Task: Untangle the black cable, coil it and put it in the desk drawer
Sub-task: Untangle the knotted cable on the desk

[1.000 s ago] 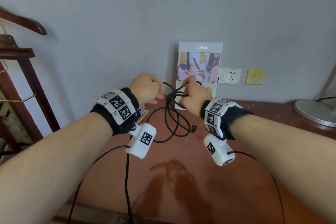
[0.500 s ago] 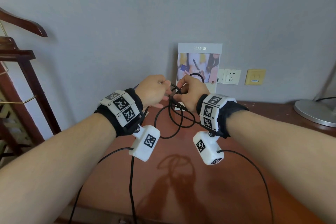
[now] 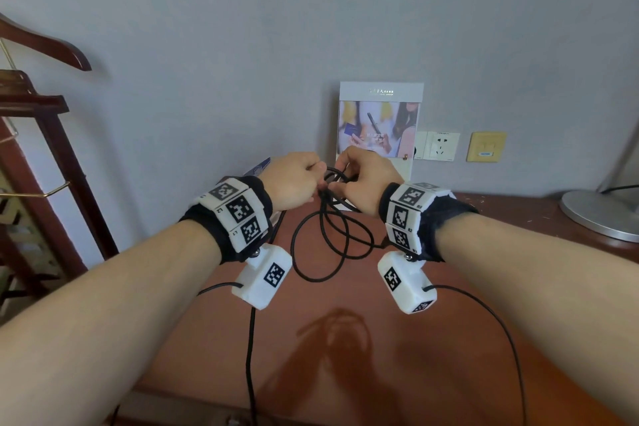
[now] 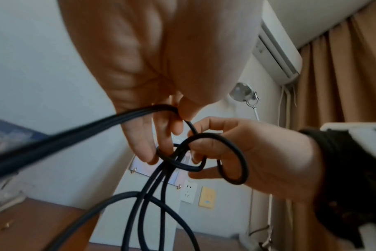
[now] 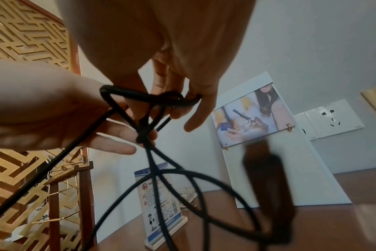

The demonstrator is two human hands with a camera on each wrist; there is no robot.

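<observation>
A: Head view, starting at the left: a dark wooden hanger (image 3: 52,47) tops a wooden rack (image 3: 41,149) against the wall. Then comes the left hand (image 3: 294,180), raised above the brown bench (image 3: 345,373)

B: How are its fingers (image 4: 140,144)?

A: Curled, pinching strands of the black cable (image 3: 332,239). From the left wrist camera several strands run side by side out from under the thumb, and a lower fingertip touches the crossing below

B: And where is the cable itself?

A: Held between both hands in the air; a knot sits where the strands cross, and loops hang down from it toward the bench, whether they touch it I cannot tell. It is still tangled

B: The right hand (image 3: 363,180)?

A: Close beside the left, nearly touching it. Its fingers (image 5: 195,108) are also curled and grip a loop of the cable; the right wrist camera shows that loop bent sharply just above the knot

B: Anything behind?

A: A white placard (image 3: 380,121) with a photo leans on the wall behind the hands, then a white wall socket (image 3: 442,145), a yellow plate (image 3: 485,146), and at the far right a round metal lamp base (image 3: 601,215) on the bench
</observation>
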